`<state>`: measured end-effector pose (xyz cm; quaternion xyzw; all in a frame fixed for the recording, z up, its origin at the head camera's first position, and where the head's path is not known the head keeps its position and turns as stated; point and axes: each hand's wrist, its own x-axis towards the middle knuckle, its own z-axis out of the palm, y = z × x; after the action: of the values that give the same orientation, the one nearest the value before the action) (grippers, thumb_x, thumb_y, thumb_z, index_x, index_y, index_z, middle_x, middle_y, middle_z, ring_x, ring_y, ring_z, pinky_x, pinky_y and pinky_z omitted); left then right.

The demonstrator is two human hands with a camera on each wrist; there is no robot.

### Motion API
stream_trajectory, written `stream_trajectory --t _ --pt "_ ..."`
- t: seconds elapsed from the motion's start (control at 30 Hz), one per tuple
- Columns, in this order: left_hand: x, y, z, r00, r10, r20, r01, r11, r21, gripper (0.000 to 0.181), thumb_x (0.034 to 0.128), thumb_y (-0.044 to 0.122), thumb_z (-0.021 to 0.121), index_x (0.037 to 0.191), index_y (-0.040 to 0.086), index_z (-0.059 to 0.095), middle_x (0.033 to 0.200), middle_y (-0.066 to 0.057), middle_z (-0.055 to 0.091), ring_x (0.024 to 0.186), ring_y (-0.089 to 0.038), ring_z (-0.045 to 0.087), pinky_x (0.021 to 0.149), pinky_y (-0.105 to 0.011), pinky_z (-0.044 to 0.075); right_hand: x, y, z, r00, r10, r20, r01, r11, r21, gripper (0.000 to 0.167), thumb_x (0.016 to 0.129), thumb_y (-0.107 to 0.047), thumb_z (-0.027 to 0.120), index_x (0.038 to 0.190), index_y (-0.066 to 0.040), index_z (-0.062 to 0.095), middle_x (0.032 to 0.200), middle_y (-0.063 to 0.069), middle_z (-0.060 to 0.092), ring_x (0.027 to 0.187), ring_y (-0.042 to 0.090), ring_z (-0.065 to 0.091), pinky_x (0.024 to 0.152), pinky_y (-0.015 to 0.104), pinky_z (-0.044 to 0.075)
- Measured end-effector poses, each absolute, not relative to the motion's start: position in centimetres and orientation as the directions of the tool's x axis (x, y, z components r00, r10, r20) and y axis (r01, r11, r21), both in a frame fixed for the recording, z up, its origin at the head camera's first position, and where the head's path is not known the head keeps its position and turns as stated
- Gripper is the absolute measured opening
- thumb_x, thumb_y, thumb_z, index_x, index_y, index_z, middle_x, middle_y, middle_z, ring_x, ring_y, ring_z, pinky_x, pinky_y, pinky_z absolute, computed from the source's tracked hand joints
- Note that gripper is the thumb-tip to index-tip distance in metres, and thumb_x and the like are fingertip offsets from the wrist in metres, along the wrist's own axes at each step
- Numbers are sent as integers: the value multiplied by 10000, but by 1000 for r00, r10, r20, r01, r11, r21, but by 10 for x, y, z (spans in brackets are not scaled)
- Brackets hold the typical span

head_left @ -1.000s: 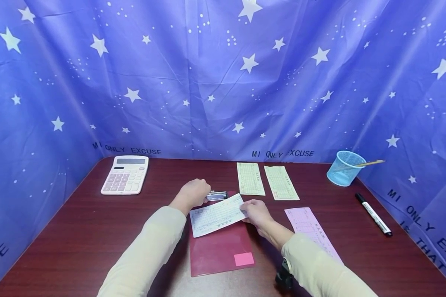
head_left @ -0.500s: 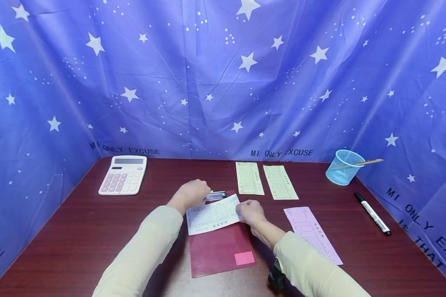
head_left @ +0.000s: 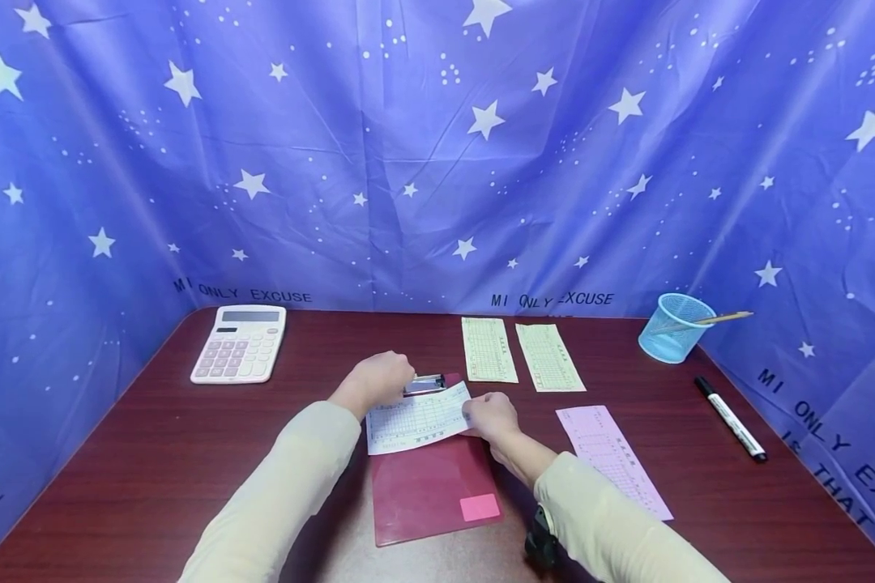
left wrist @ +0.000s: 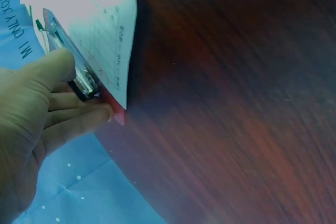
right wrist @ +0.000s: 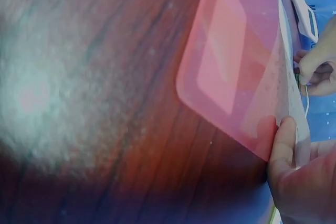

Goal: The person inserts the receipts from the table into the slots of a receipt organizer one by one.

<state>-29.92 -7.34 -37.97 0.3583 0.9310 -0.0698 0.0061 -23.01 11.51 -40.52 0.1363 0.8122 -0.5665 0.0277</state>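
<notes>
A dark red clipboard (head_left: 430, 502) with a pink label near its lower right corner lies on the desk. At its top, my left hand (head_left: 381, 379) grips the metal clip (head_left: 426, 384), thumb on the clip and fingers under the board's edge, as the left wrist view shows. My right hand (head_left: 492, 417) pinches the right end of a white printed form (head_left: 416, 417) between thumb and fingers. The form lies slightly tilted across the upper clipboard, its far edge at the clip. Whether that edge is under the clip cannot be made out.
Two pale green forms (head_left: 489, 350) lie behind the clipboard. A pink form (head_left: 614, 461) is right of my right hand. Farther right are a black-and-white marker (head_left: 731, 419) and a blue mesh pen cup (head_left: 676, 328) with a pencil. A calculator (head_left: 239, 344) stands back left.
The white form has shifted slightly left and up toward the clip, and its tilt has lessened. My right hand moved left with it. My left hand has stayed at the clip.
</notes>
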Motion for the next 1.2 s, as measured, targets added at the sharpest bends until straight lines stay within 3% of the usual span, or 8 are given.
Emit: stream_trajectory --t 0.2,0.33,0.5,0.73,0.93,1.2 --pt "-300 -79 -372 -767 640 -44 641 762 -96 179 832 128 806 732 96 660 660 0 578 624 -131 446 688 -346 532 -233 115 -403 -957 207 -201 262 331 -907 218 854 4 549 978 159 639 895 182 648 753 191 669 608 257 591" --pt "-301 -81 -370 -770 638 -4 628 757 -178 258 819 216 829 689 132 624 642 18 565 611 -137 456 689 -360 540 -235 115 -402 -957 205 -206 268 347 -899 271 844 -24 555 1030 158 635 920 165 632 824 213 614 611 232 550" --pt "-302 -79 -373 -766 642 22 622 749 -227 279 780 225 849 667 152 605 653 25 602 589 -132 467 659 -354 546 -236 114 -402 -956 188 -226 274 292 -916 306 841 -2 541 1075 185 605 930 169 618 802 198 599 608 221 543" --pt "-304 -76 -375 -796 606 -6 599 786 -154 281 768 161 860 667 142 599 646 23 589 606 -140 486 677 -366 554 -237 109 -405 -952 222 -210 273 308 -911 272 836 -29 546 1031 138 637 919 142 616 853 221 562 595 211 466" --pt "-305 -76 -374 -833 553 -18 553 832 -44 278 742 120 873 661 124 607 650 16 581 634 -146 495 675 -357 539 -238 108 -406 -948 235 -215 283 309 -908 217 805 -29 535 950 102 632 813 91 586 727 178 530 522 188 402" --pt "-305 -78 -371 -841 540 -15 540 841 3 249 768 116 865 644 130 650 653 24 603 638 -130 473 686 -329 527 -237 110 -401 -948 205 -243 287 220 -932 174 832 -5 508 946 84 604 838 105 613 726 152 598 579 207 522"
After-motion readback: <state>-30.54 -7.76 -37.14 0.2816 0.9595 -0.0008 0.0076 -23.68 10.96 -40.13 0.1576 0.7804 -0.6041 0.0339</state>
